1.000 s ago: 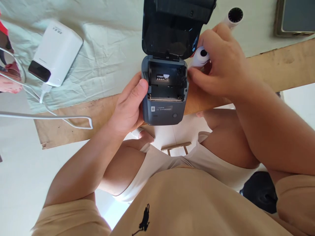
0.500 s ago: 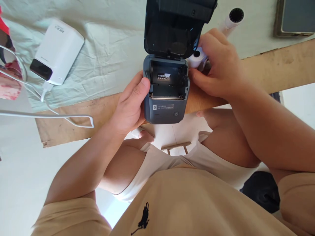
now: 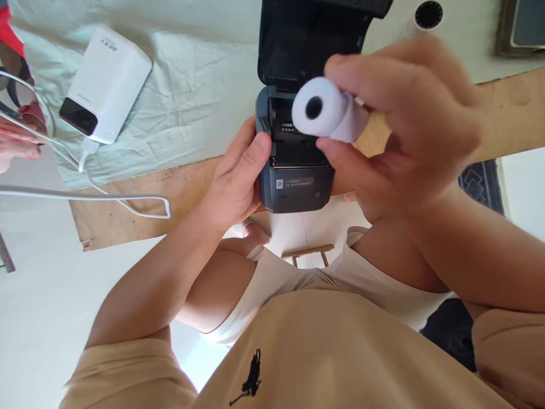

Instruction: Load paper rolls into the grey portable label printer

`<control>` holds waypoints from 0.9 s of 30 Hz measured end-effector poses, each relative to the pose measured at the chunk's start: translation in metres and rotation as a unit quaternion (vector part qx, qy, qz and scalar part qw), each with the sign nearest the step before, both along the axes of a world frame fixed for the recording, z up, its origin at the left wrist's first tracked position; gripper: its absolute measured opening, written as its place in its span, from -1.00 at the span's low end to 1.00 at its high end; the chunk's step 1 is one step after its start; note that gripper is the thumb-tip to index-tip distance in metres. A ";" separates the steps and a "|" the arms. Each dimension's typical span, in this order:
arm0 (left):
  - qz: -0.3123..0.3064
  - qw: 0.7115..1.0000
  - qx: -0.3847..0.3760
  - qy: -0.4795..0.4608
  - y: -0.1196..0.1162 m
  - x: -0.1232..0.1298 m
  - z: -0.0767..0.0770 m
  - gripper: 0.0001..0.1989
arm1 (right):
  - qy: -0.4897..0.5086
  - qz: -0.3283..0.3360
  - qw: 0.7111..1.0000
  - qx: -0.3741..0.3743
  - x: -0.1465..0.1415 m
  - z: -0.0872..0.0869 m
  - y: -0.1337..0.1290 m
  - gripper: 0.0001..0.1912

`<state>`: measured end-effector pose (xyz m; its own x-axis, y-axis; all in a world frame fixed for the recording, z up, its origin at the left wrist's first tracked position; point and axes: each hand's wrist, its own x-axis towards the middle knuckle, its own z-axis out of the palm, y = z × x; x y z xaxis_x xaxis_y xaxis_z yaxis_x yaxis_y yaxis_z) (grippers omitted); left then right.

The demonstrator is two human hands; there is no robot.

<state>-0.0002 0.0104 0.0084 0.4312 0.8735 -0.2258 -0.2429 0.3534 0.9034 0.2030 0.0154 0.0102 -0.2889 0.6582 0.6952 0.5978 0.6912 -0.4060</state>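
A dark label printer [image 3: 298,190] is held near the table edge with its black lid [image 3: 309,45] flipped up. My left hand [image 3: 242,176] grips its left side, thumb on the rim. Between the thumb and fingers of my right hand [image 3: 409,119] is a white paper roll [image 3: 317,108] with a dark core hole, held above the printer's open compartment and covering its right part. A second white roll [image 3: 428,17] with a black core stands on the cloth beyond my right hand.
On the left, a white power bank [image 3: 106,85] with a plugged-in white cable [image 3: 128,197] lies on a pale green cloth [image 3: 191,74]. A dark framed device [image 3: 525,28] is at the back right. The wooden table edge [image 3: 140,190] runs across, above my legs.
My right hand has lifted the white roll from beside the printer to above its compartment, closer to the camera. My left hand still holds the printer; the whole view has shifted slightly.
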 end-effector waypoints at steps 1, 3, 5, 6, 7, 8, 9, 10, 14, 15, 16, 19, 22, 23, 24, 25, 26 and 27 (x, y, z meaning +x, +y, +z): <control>-0.020 1.000 0.002 0.008 0.000 -0.001 0.001 -0.63 | -0.022 -0.005 0.999 0.048 -0.005 0.000 -0.003 -0.61; -0.041 0.999 -0.003 0.026 0.001 -0.003 0.004 -0.59 | -0.078 -0.048 0.992 0.083 -0.008 0.000 -0.005 -0.69; -0.042 0.998 -0.005 0.039 0.001 -0.003 0.005 -0.57 | -0.112 -0.079 0.990 0.044 -0.006 0.000 -0.004 -0.78; -0.039 0.998 -0.005 0.044 0.001 -0.002 0.004 -0.55 | -0.115 -0.078 0.990 0.028 -0.004 -0.001 -0.003 -0.81; -0.036 0.998 -0.003 0.047 0.001 -0.002 0.003 -0.54 | -0.106 -0.066 0.992 0.021 -0.003 -0.001 -0.002 -0.81; -0.035 0.998 -0.001 0.047 0.002 -0.003 0.001 -0.54 | -0.094 -0.051 0.994 0.018 -0.002 -0.002 -0.001 -0.79; -0.032 0.999 0.000 0.043 0.002 -0.003 -0.001 -0.54 | -0.084 -0.039 0.996 0.015 -0.003 -0.003 -0.001 -0.78; -0.025 0.999 0.003 0.034 0.002 -0.003 -0.004 -0.55 | -0.074 -0.034 0.997 0.015 -0.004 -0.004 -0.001 -0.79; 0.002 1.000 0.012 -0.008 0.005 -0.007 -0.013 -0.61 | -0.028 -0.008 0.998 0.054 -0.012 -0.009 -0.005 -0.86; -0.006 1.000 0.010 -0.007 0.005 -0.008 -0.014 -0.60 | -0.025 0.001 0.998 0.062 -0.013 -0.010 -0.006 -0.86; -0.019 1.000 0.010 -0.001 0.006 -0.009 -0.016 -0.57 | -0.027 0.011 0.997 0.065 -0.014 -0.011 -0.008 -0.87; -0.031 0.998 0.055 -0.001 0.008 -0.013 -0.023 -0.44 | -0.039 0.029 0.997 0.061 -0.013 -0.012 -0.010 -0.88; -0.015 0.994 0.103 -0.025 0.011 -0.017 -0.033 -0.20 | -0.066 0.055 0.994 0.073 -0.011 -0.013 -0.011 -0.89; -0.017 0.993 0.109 -0.030 0.012 -0.018 -0.036 -0.14 | -0.070 0.063 0.993 0.076 -0.011 -0.013 -0.011 -0.91; -0.021 0.993 0.115 -0.033 0.013 -0.019 -0.039 -0.10 | -0.066 0.071 0.992 0.076 -0.011 -0.014 -0.010 -0.94; -0.022 0.991 0.125 -0.034 0.014 -0.020 -0.040 -0.09 | -0.058 0.073 0.993 0.077 -0.010 -0.014 -0.010 -0.94; -0.020 0.990 0.136 -0.033 0.014 -0.021 -0.041 -0.09 | -0.045 0.078 0.993 0.078 -0.009 -0.014 -0.009 -0.90; -0.022 0.989 0.142 -0.028 0.014 -0.021 -0.042 -0.10 | -0.021 0.081 0.994 0.075 -0.007 -0.013 -0.009 -0.85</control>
